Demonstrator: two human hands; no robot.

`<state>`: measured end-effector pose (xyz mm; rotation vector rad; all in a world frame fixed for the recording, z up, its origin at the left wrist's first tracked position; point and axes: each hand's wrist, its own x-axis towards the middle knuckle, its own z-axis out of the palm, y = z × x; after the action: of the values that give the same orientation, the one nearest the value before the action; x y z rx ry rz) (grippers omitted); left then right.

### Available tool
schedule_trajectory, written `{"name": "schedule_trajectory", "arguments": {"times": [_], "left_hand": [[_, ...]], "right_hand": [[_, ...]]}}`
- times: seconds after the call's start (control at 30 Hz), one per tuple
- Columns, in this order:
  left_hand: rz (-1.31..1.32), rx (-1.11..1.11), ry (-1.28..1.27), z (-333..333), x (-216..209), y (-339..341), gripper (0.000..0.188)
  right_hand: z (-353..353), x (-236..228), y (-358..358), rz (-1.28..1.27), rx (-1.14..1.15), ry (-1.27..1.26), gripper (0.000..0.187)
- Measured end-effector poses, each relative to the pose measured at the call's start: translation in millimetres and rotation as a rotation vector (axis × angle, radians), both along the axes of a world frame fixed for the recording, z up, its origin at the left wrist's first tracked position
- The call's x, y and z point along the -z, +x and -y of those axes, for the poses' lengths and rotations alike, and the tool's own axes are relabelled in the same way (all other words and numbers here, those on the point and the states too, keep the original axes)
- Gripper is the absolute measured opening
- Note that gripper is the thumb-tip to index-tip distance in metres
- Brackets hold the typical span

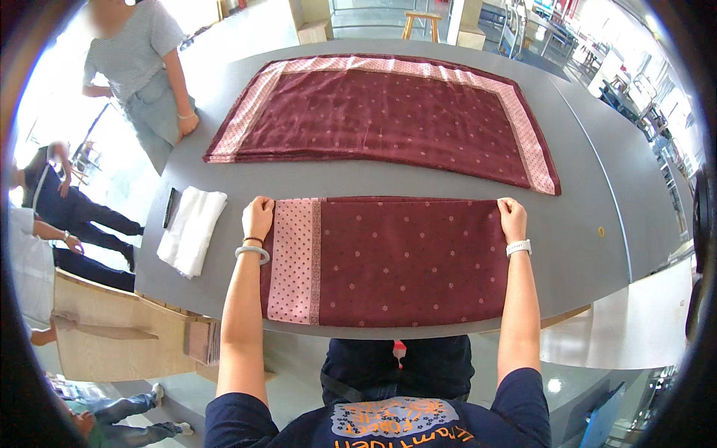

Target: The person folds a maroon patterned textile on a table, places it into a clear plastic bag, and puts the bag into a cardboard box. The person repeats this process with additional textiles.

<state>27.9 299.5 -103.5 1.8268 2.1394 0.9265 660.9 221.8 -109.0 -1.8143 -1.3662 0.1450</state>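
Note:
A folded maroon cloth (pixel 411 261) with small pale flowers lies at the table's near edge, a pink dotted band running down its left part. Its far left corner is pinched in my left hand (pixel 258 218), which wears a dark band and a pale bangle at the wrist. At the far right corner, my right hand (pixel 512 219) grips the same cloth; a white watch is on that wrist. Beyond it, a larger maroon cloth (pixel 388 112) with a pink border is spread in layers across the table's far half.
The grey table (pixel 575 246) has a curved edge and a seam at right. White plastic bags (pixel 193 231) and a black pen-like object (pixel 169 207) lie at left. A person (pixel 142 67) stands at the far left edge. Other people are further left. A wooden stool (pixel 422 26) stands behind.

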Motion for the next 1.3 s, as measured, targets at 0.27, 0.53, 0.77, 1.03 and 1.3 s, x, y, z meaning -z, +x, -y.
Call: {"name": "schedule_trajectory", "arguments": {"times": [0.27,0.53,0.77,1.03,1.3], "left_hand": [[-0.201,0.049,0.026,17,-26,28,0.034],[-0.485,0.450,-0.209,57,-15,35,0.069],[-0.227,0.438,0.192,110,-48,8,0.057],[-0.251,0.524,0.067,273,-61,-9,0.034],[-0.420,0.606,0.149,268,-56,-26,0.037]], "right_hand": [[8,-22,-25,0.251,0.106,0.129,0.018],[43,-3,-32,0.621,-0.378,-0.092,0.054],[107,-35,9,0.128,-0.242,0.141,0.039],[276,-56,-41,0.223,-0.276,-0.147,0.035],[266,-51,-46,0.130,-0.282,-0.044,0.045]]}}
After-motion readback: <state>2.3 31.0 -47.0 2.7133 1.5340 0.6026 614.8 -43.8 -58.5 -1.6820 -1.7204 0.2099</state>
